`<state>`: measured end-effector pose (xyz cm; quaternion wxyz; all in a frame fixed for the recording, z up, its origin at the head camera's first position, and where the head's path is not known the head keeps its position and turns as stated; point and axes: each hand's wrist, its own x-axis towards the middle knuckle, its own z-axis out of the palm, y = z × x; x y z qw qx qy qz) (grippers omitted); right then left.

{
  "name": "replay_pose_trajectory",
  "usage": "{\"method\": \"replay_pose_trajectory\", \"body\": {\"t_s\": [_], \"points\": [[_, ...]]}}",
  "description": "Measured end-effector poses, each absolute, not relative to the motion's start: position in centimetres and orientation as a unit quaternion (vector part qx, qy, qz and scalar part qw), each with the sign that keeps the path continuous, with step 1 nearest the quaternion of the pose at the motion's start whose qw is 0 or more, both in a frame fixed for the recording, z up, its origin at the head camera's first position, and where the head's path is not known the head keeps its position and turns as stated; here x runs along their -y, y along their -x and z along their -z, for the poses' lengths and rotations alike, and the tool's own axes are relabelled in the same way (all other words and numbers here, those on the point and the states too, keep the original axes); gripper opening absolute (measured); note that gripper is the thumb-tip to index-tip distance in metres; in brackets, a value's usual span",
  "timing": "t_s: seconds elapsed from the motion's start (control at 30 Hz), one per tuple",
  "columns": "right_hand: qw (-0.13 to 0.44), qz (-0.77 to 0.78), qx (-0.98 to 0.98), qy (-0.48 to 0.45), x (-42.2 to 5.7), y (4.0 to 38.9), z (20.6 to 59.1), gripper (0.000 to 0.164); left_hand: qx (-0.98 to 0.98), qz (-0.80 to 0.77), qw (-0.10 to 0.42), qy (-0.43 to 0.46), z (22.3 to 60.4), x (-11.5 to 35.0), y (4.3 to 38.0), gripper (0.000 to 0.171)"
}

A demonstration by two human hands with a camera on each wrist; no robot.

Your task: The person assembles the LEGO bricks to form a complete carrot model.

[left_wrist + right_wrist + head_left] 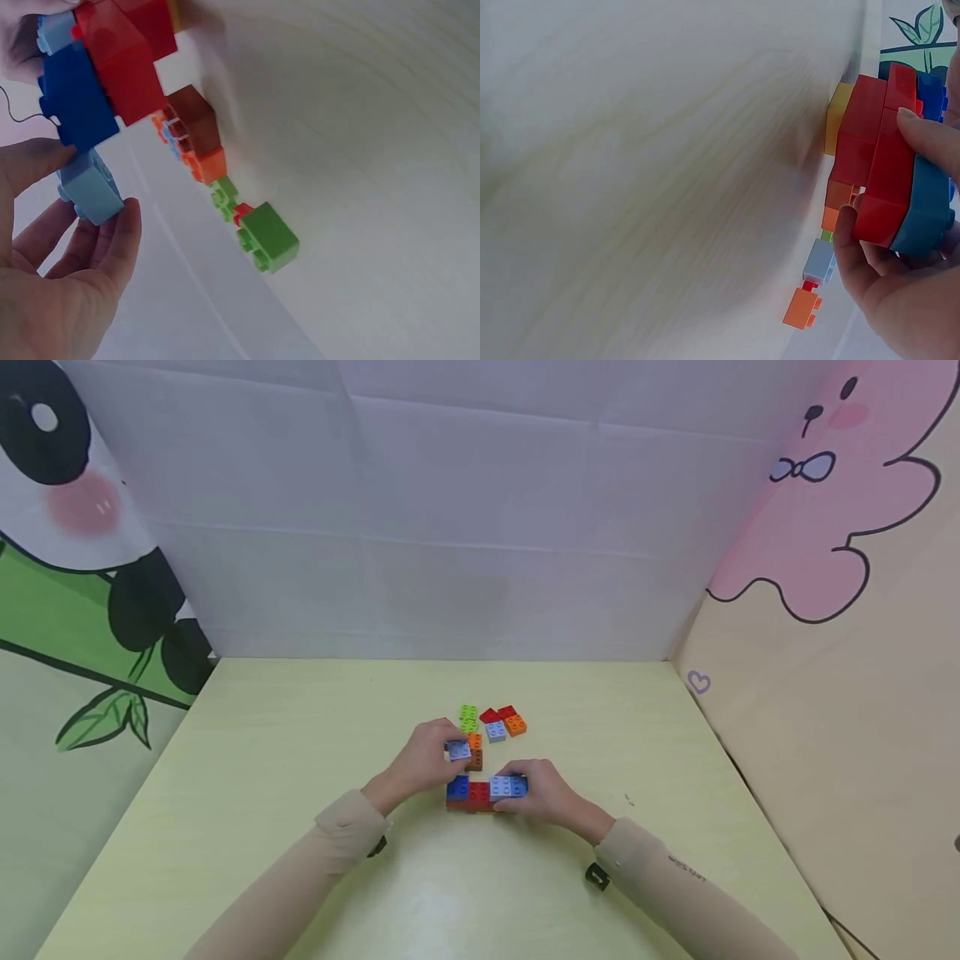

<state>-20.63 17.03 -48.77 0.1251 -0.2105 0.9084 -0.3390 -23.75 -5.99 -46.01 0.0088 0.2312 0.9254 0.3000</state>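
Observation:
My left hand [426,756] pinches a light blue brick [458,750] between thumb and fingers, just behind the left end of a built stack. In the left wrist view this brick [91,187] shows close to the dark blue brick [79,101] of that stack. The right hand [546,795] grips the stack's right end, thumb on the near side. Red bricks [881,172] make up the stack's lower part, with a yellow brick [838,120] at the bottom. On top sit the dark blue brick [457,788] at left and a light blue brick [500,787] at right.
Loose bricks lie behind the hands: green bricks [468,718], an orange brick [515,724], red bricks [490,716], a light blue brick [496,732] and a brown brick [476,761]. A pale wall [450,527] rises at the table's back edge, with printed side walls left and right.

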Motion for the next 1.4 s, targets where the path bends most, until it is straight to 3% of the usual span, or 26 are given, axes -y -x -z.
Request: {"method": "replay_pose_trajectory", "body": {"t_s": [0.3, 0.57, 0.87, 1.17, 1.4], "points": [[0.123, 0.345, -0.906, 0.212, -17.0, 20.3, 48.7, 0.038, -0.897, -0.327, 0.007, -0.297, 45.2, 5.6, 22.2, 0.030], [0.119, 0.353, -0.903, 0.214, -17.1, 20.0, 49.0, 0.036, -0.888, -0.332, 0.048, -0.313, 45.3, 5.3, 21.5, 0.035], [0.112, 0.358, -0.903, 0.210, -17.0, 19.9, 48.9, 0.036, -0.874, -0.336, 0.034, -0.349, 45.5, 5.0, 21.4, 0.035], [0.119, 0.364, -0.902, 0.202, -16.9, 20.0, 48.9, 0.038, -0.874, -0.336, 0.061, -0.346, 46.1, 4.9, 21.3, 0.037], [0.116, 0.363, -0.902, 0.204, -17.0, 20.0, 49.0, 0.038, -0.875, -0.327, 0.053, -0.354, 46.7, 4.9, 21.2, 0.035]]}}
